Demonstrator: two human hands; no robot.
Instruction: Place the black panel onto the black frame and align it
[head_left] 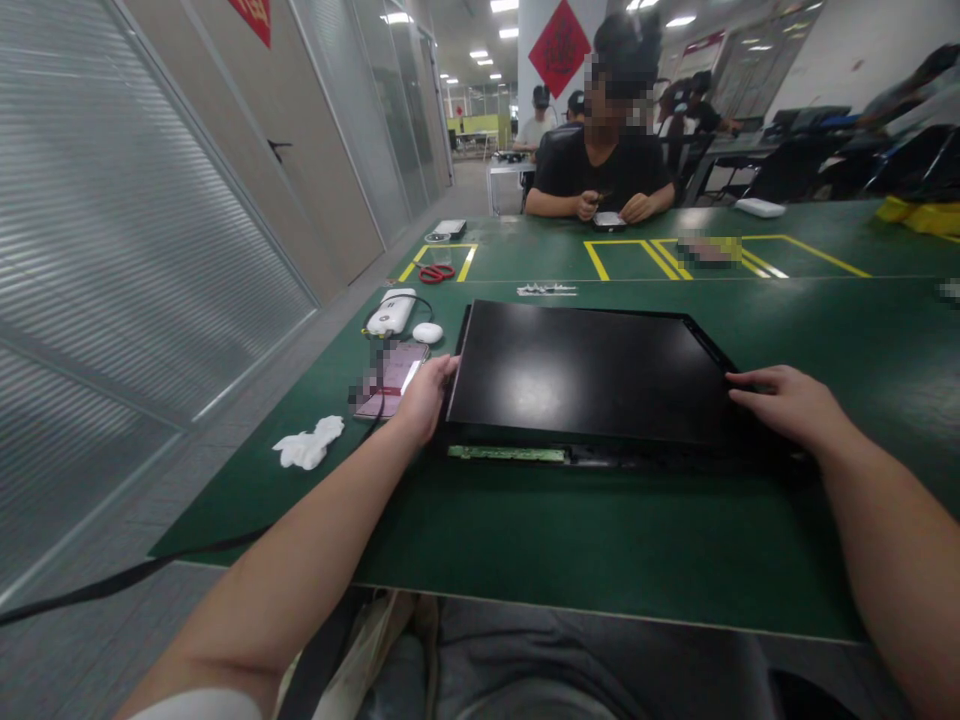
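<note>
A black LCD screen panel (577, 375) lies tilted over a black frame (712, 345) on the green table. My left hand (429, 398) grips the panel's left edge, its fingertips partly hidden behind it. At the right edge, my right hand (784, 400) holds the panel between thumb and fingers. A narrow green circuit board (506, 455) shows along the near side, just below the panel. Under my right palm it is too dark to make out the frame's corner.
Left of the panel are a phone (394, 375), a white power bank (392, 312) with a cable, a white earbud case (427, 333) and crumpled tissue (309, 443). Red scissors (436, 273) lie farther back. Across the table (525, 545), a person (604, 160) handles a small device.
</note>
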